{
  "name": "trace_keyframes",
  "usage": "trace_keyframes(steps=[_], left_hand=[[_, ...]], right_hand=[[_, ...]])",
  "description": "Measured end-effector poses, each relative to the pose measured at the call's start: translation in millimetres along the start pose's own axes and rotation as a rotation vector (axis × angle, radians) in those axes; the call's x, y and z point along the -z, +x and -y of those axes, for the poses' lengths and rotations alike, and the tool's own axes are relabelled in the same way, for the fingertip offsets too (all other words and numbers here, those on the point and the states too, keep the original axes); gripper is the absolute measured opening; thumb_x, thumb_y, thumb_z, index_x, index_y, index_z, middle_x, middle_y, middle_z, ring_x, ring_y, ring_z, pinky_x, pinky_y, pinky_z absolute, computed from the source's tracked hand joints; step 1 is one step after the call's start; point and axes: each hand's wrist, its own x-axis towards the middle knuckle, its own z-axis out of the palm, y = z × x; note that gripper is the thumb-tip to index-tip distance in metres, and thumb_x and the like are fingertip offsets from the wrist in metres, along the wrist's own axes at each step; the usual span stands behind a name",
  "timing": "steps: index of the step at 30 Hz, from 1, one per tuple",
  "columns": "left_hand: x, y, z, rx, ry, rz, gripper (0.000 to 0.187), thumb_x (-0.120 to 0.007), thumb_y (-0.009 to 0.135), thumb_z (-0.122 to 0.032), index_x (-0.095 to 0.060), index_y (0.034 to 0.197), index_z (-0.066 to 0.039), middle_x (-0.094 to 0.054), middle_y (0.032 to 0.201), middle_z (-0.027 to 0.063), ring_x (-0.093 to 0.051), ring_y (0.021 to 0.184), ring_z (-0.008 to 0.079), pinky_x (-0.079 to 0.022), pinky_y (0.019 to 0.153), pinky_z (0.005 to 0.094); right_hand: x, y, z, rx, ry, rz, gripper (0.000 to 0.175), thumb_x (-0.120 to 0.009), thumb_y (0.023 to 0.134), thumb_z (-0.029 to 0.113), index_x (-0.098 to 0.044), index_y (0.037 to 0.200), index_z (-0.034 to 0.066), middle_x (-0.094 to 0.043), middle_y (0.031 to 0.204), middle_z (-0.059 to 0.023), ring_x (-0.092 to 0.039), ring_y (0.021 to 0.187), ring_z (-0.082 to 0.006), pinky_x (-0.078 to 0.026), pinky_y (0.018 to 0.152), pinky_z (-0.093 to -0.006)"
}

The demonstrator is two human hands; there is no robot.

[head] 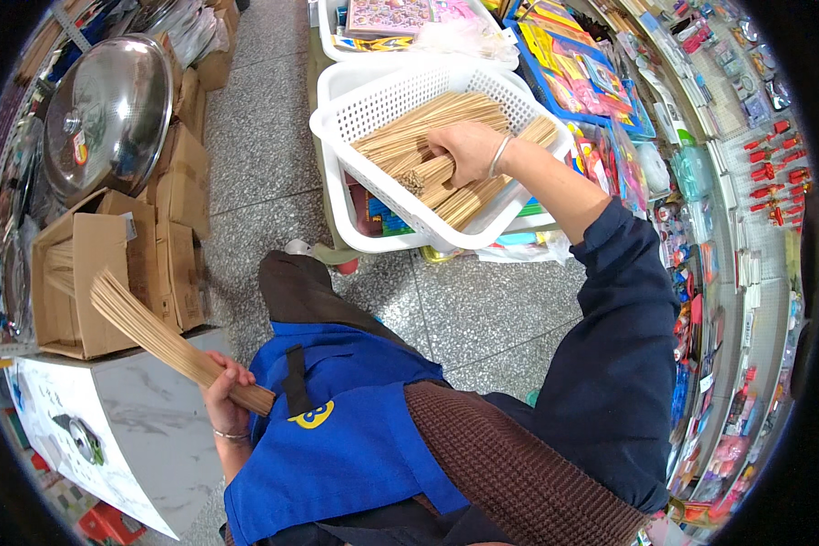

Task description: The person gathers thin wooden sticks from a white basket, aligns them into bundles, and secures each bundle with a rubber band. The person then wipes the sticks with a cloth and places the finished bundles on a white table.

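My left hand (226, 396), low beside my blue apron (355, 437), is wrapped around the lower end of a thick bundle of thin bamboo sticks (153, 334). The bundle slants up and to the left, its far end fanning out slightly. In front of me my right hand (474, 151) reaches into a white perforated plastic basket (375, 185). Its fingers curl over a bunch of bamboo sticks (428, 172), whose cut ends point toward the basket's near left side. More loose bamboo sticks (409, 123) lie around it. My palm hides part of the bunch.
Under the tilted basket sits another white basket (341, 222) holding packaged goods. A blue crate (519, 51) of colourful packets stands behind it at right. At left, an open cardboard box (102, 273) contains sticks, near a large metal lid (109, 116). Stocked shelves (737, 273) line the right.
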Motion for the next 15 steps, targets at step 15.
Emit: trace_keyframes(steps=[15], left_hand=[[-12, 8, 0, 0.024, 0.009, -0.020, 0.031, -0.064, 0.075, -0.008, -0.044, 0.098, -0.007, -0.047, 0.070, 0.0045, -0.051, 0.061, 0.0169, -0.049, 0.063, 0.0331]], right_hand=[[97, -81, -29, 0.042, 0.906, -1.062, 0.023, -0.071, 0.071, 0.006, -0.067, 0.093, 0.0042, -0.070, 0.091, -0.0087, -0.066, 0.088, -0.0178, -0.051, 0.084, -0.0325]])
